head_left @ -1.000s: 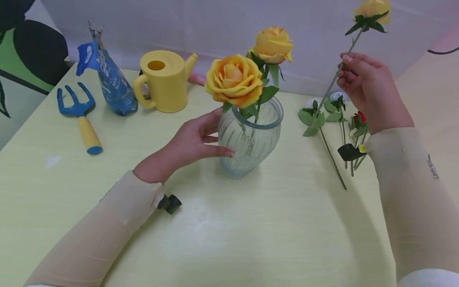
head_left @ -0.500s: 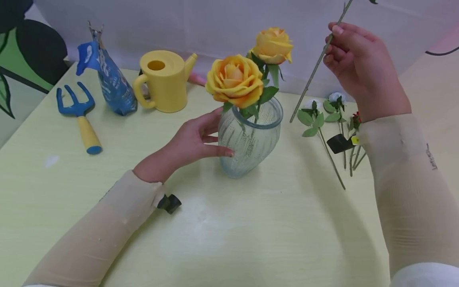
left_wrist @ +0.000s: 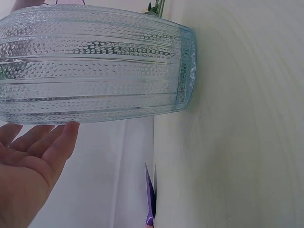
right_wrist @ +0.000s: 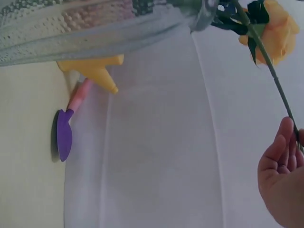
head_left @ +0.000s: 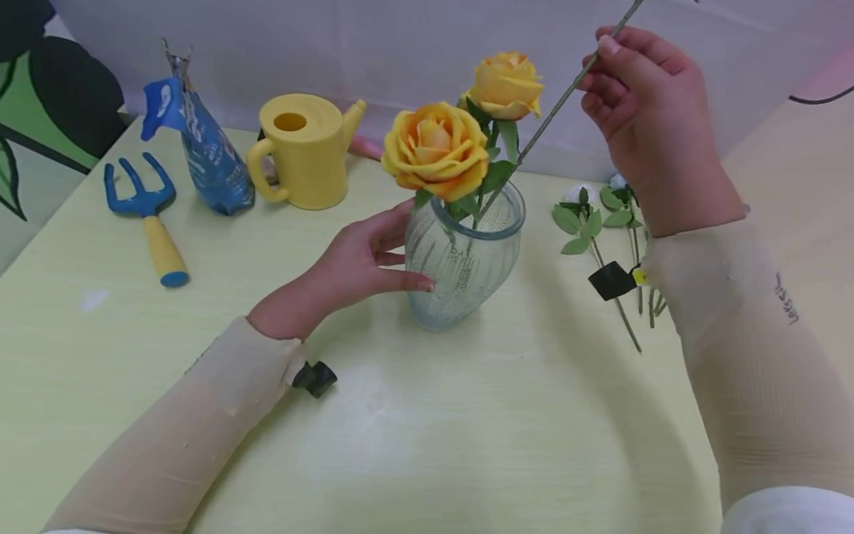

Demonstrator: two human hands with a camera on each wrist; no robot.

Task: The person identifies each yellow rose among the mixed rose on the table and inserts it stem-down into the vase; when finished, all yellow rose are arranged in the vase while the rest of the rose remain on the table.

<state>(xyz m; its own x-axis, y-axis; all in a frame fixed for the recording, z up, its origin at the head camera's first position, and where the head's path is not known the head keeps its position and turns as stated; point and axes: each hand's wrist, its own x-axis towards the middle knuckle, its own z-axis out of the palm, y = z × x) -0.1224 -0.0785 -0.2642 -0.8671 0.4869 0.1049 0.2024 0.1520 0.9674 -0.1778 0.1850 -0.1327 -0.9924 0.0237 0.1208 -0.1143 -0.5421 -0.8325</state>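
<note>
A ribbed clear glass vase (head_left: 467,274) stands mid-table, seen close up in the left wrist view. My left hand (head_left: 350,259) holds it from the left, thumb across the front and fingers round the far side. Two yellow roses, a front bloom (head_left: 437,148) and a rear bloom (head_left: 508,85), stand in it. Up at the right, my right hand (head_left: 650,111) pinches a third rose by its slanting stem (head_left: 557,107). That stem's lower end is at the vase mouth, among the leaves; its bloom lies outside the head view.
White roses (head_left: 577,200) lie at right, partly behind the right forearm. At back left are a yellow watering can (head_left: 310,156), a blue bag (head_left: 216,159) and a blue hand fork (head_left: 150,208). A purple trowel (right_wrist: 64,135) lies near the table's back edge.
My right hand has moved left and up with the third yellow rose, bringing its stem end from the flowers at right to the vase mouth. The left hand and vase have stayed put.
</note>
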